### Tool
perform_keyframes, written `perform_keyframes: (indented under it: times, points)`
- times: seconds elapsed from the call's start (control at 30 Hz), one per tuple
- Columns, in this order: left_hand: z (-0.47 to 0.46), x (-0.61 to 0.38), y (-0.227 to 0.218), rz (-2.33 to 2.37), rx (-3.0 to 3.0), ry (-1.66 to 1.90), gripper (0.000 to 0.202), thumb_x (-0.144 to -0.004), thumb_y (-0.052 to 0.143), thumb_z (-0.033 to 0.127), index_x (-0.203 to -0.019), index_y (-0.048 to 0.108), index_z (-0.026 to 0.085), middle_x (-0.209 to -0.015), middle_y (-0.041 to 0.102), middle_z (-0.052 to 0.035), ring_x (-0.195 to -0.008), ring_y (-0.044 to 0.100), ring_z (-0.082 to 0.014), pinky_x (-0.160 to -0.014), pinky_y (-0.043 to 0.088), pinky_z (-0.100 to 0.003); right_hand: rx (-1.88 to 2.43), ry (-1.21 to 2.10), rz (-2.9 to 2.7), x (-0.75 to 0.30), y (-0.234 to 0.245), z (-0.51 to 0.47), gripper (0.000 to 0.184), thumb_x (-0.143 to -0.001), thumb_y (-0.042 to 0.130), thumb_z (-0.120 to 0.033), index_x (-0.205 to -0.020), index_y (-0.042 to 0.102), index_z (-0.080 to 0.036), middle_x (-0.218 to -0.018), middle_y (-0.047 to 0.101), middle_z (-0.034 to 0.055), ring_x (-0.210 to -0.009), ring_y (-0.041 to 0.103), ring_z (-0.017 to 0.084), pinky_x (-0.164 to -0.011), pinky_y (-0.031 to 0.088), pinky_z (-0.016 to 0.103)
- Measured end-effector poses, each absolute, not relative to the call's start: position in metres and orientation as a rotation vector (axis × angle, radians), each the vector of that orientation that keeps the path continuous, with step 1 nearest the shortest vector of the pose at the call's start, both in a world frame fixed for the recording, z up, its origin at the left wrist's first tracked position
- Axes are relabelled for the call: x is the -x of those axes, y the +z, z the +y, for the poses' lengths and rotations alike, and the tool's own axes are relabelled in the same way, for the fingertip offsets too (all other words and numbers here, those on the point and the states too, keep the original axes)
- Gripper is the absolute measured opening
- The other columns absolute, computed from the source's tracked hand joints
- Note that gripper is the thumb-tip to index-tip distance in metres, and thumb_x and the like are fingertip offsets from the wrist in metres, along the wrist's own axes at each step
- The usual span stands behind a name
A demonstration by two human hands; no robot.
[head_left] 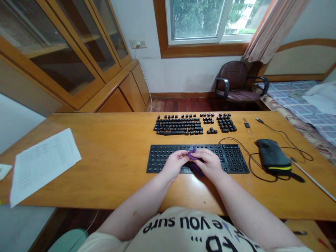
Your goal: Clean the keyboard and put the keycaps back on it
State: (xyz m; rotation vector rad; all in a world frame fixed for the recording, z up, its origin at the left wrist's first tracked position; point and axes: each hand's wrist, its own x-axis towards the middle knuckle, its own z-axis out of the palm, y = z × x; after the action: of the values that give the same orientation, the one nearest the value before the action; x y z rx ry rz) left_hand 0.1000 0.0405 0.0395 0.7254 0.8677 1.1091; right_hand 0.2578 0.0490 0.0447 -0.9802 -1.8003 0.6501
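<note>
Purple cloth point(193, 151) sits pinched between both hands point(174, 164).

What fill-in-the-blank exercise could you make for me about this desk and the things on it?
1. The left hand and right hand hold a soft item coloured ____.
2. The loose keycaps beyond the keyboard are ____ in colour.
3. The dark pouch has a bright strip coloured ____.
4. The paper lies on the ____ side of the desk.

Missing words: purple; black; yellow; left.
</note>
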Motion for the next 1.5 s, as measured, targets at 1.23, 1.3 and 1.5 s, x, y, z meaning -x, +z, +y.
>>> perform_keyframes:
  times: [1.23,1.3,1.5]
  points:
    - [0.035,-0.091,0.046,1.552,-2.087,1.405,0.018,-0.075,0.065,0.022,-0.093,0.068,0.02,-0.085,0.067,-0.0045,-0.081,0.06,-0.0174,-0.077,0.05,-0.033,0.94,1.793,-1.052,-0.244,0.038,0.05,0.025,-0.07,0.07,-0.035,-0.09,0.071,-0.02,-0.082,0.069,0.002,-0.076,0.061,0.016,-0.075,0.046,0.028]
    - [0.035,-0.092,0.047,1.514,-2.154,1.422,0.019,-0.076,0.064,0.022,-0.095,0.068,0.02,-0.083,0.067,-0.0042,-0.079,0.059,-0.017,-0.078,0.049,-0.034,0.944,1.831,-0.983,-0.244,0.038,0.05,0.023,-0.069,0.071,-0.035,-0.085,0.071,-0.019,-0.075,0.068,0.0015,-0.069,0.06,0.014,-0.067,0.045,0.026]
    - [0.036,-0.093,0.045,1.361,-2.134,1.409,0.022,-0.076,0.064,0.022,-0.098,0.069,0.021,-0.08,0.064,-0.0024,-0.078,0.058,-0.0148,-0.089,0.046,-0.037,0.96,1.92,-0.858,-0.246,0.043,0.051,0.023,-0.063,0.075,-0.034,-0.068,0.067,-0.014,-0.061,0.062,0.0009,-0.052,0.051,0.01,-0.052,0.039,0.022]
